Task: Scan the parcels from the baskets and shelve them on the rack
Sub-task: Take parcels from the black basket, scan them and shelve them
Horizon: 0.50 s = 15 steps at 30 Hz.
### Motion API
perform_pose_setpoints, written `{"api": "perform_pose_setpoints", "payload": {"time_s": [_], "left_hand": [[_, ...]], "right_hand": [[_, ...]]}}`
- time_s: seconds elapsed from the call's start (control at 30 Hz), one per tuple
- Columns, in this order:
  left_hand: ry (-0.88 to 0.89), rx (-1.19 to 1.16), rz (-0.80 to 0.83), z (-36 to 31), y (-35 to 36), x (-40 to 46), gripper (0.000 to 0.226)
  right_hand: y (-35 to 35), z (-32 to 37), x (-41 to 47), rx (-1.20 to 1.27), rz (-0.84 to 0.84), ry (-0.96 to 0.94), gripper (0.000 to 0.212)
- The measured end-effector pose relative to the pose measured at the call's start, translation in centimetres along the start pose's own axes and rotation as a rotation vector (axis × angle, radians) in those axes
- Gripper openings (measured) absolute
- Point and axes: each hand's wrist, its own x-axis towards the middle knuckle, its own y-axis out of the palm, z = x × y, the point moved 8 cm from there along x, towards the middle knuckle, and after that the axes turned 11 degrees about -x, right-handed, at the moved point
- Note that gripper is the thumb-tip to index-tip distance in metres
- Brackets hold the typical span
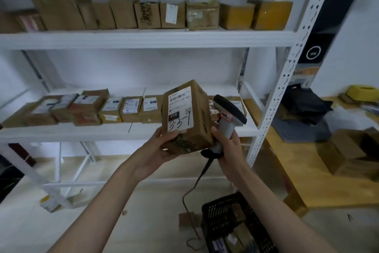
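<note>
Your left hand cradles the parcel at frame centre, label facing you, while your right hand grips the scanner just beside it, likely ready to read the barcode.

Both bare forearms reach up and forward, close together. The left hand cups a box from below. The right hand grips a scanner by its handle.

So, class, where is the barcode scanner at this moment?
In the head view, the barcode scanner sits right of centre, held in the right hand, just right of the labelled parcel the left hand holds.
</note>
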Motion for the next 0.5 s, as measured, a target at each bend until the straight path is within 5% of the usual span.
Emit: {"api": "perform_pose_setpoints", "payload": {"time_s": [0.13, 0.5], "left_hand": [[0.138, 0.145, -0.101, -2.7, 0.3, 0.2, 0.089], [0.488, 0.415, -0.373, -9.6, 0.7, 2.0, 0.099]], "right_hand": [[0.0, 3.0, 1.3, -0.284, 0.014, -0.074, 0.034], [3.0, 11.7, 3.6, -0.485, 0.109, -0.251, 0.012]]}}
